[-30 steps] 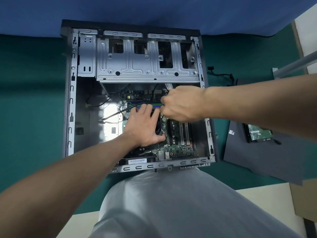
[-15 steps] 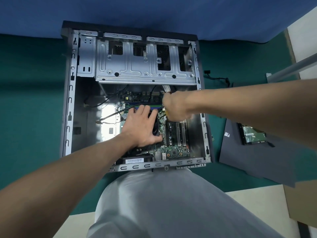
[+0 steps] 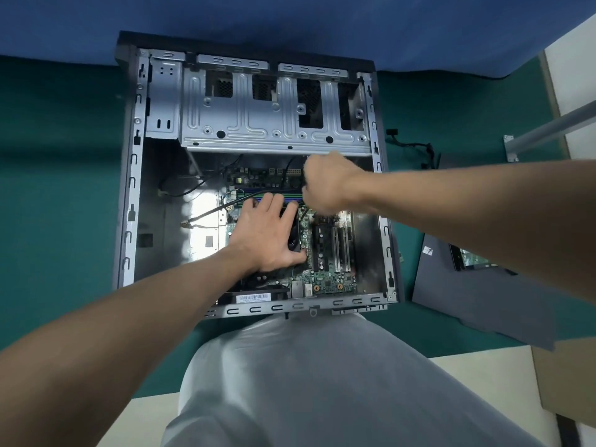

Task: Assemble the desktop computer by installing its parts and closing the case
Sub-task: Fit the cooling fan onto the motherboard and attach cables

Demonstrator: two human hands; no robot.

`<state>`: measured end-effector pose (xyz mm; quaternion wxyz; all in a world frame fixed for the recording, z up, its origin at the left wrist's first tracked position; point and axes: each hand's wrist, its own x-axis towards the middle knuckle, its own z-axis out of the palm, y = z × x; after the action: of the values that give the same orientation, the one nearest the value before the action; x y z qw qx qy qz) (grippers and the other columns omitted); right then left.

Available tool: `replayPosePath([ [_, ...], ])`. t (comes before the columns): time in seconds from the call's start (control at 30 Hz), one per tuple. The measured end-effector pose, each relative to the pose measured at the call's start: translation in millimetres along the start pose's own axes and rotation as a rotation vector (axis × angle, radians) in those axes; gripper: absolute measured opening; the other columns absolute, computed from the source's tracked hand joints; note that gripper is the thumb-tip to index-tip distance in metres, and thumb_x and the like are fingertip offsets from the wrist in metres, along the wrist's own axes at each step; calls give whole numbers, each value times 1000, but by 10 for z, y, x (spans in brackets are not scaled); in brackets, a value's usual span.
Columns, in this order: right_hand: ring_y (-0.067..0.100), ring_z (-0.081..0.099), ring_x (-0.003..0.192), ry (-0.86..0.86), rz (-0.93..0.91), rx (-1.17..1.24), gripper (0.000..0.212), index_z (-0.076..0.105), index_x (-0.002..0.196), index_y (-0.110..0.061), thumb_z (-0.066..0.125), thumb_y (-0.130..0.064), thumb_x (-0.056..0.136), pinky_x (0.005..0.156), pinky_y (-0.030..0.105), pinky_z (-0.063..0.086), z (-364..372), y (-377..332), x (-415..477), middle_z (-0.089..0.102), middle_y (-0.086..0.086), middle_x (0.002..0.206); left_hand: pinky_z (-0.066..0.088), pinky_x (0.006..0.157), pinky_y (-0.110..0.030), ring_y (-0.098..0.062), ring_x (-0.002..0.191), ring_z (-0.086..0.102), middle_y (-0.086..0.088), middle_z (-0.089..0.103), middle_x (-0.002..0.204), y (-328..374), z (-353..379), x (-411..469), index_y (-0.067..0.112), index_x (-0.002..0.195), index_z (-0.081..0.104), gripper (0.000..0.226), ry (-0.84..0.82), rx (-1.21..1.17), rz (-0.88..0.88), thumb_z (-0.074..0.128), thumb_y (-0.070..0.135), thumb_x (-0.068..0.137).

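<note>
Black fan (image 3: 293, 235) looks light but fragile: my spread left hand (image 3: 267, 237) presses its frame, my right hand (image 3: 325, 185) grips the screwdriver (image 3: 302, 214)

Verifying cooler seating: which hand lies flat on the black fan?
The left hand, fingers spread on the black cooler fan; the right hand grips a thin dark tool.

Single view — head-worn, wide-angle, tilted steeply down and forward. Open computer case (image 3: 258, 133) sits close, upper centre of frame; wearer's lap (image 3: 306, 382) fills the bottom edge — straight lines bow near the borders.
</note>
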<state>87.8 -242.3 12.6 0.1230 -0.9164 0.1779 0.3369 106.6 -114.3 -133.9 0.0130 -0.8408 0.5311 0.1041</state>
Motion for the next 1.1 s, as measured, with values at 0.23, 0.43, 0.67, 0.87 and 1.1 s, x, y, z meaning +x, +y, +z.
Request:
replayPosePath([
  [0.23,15,51,56,-238,20,38,13,55,85,-6,50,-10,96,40,20,38,-47,-15,-58,52,5,72,37,84,-46,-27,104,41,-10,45,114,-6,-2,-2,15,120,35,89,0,3,0,25,83,63],
  [0.43,25,47,63,137,-649,-916,21,52,79,-13,40,-11,96,52,32,35,-13,-17,-251,51,6,74,37,87,-48,-25,104,42,-10,48,115,-4,-7,4,11,124,43,96,-34,-6,-3,26,83,63],
  [0.67,29,47,66,98,-283,-374,26,37,63,-11,49,-6,85,54,32,38,73,34,-178,35,5,62,36,83,-47,-27,103,41,-11,45,113,-8,9,-1,13,118,33,89,-2,-1,4,25,83,63],
  [0.87,18,55,69,-116,142,8,9,56,96,-3,47,-3,94,49,18,44,-13,-93,-88,57,6,83,36,84,-46,-27,104,41,-11,44,114,-3,1,-1,14,123,31,91,-5,-7,3,27,83,64],
  [1.1,24,51,66,49,-584,-898,18,57,103,-7,41,-11,95,50,30,34,-63,14,-314,50,3,77,35,84,-46,-26,103,39,-9,44,112,2,-26,-8,11,121,42,92,-20,-1,-4,24,81,64],
])
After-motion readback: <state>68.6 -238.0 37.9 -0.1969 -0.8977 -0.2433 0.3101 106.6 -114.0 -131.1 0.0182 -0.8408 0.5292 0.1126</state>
